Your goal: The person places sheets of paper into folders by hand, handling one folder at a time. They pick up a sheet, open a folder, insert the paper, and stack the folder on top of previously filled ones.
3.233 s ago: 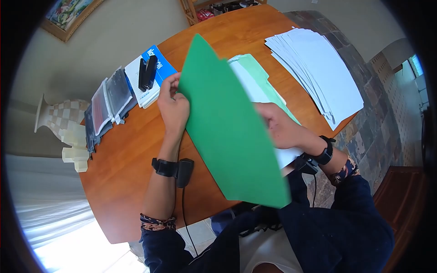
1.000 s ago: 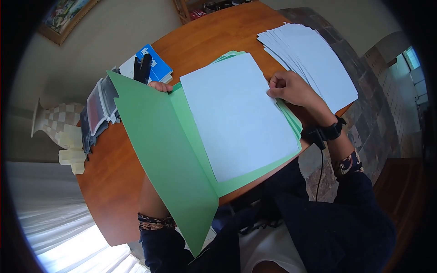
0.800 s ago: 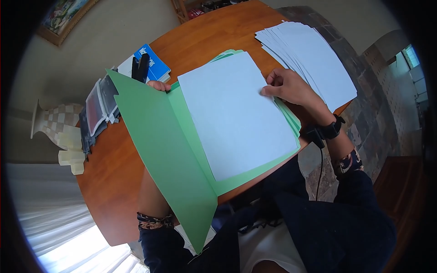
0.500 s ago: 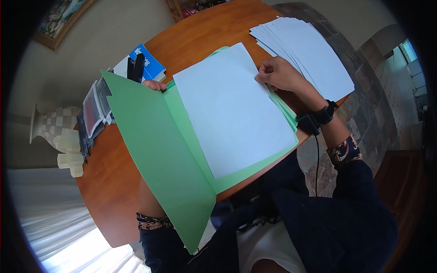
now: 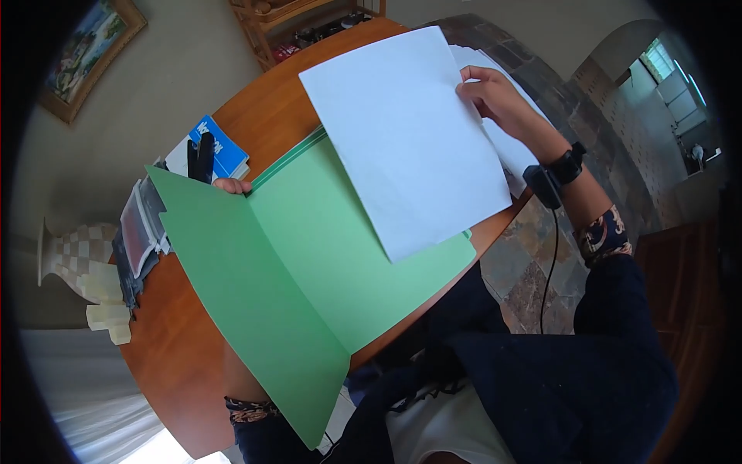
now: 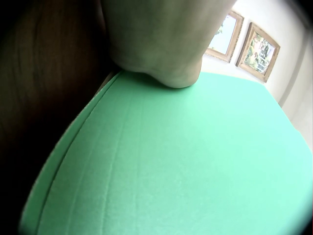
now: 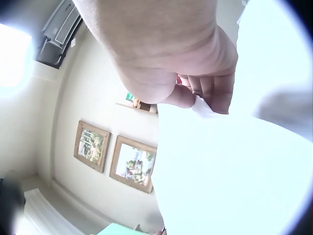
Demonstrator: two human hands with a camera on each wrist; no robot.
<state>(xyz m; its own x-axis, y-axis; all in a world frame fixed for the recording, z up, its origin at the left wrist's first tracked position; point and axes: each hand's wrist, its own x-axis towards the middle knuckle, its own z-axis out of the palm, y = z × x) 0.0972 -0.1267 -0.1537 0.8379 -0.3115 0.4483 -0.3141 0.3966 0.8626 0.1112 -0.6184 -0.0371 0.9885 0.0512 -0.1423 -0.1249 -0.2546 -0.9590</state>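
A green file folder (image 5: 332, 271) lies opened near the table's front edge, its left cover tilted up. My left hand (image 5: 230, 185) grips the folder at the far end of its fold, mostly hidden behind the cover. The left wrist view shows that hand (image 6: 156, 44) against the cover's outer face. Between thumb and fingers, my right hand (image 5: 495, 97) pinches the right edge of a white paper sheet (image 5: 406, 147). The sheet is raised over the folder's right half. A small crease shows in the paper at the thumb of the right hand (image 7: 186, 68).
A fanned paper stack (image 5: 506, 151) lies on the wooden table (image 5: 174, 348), partly behind the raised sheet. At the left are a black stapler (image 5: 201, 157), a blue-and-white notebook (image 5: 224, 151) and zipped pouches (image 5: 139, 228). A checkered vase (image 5: 77, 251) stands beyond the table's left edge.
The folder was swung open from a raised position. My right hand has since lifted the sheet off the folder, up and to the right, while my left hand keeps holding the folder.
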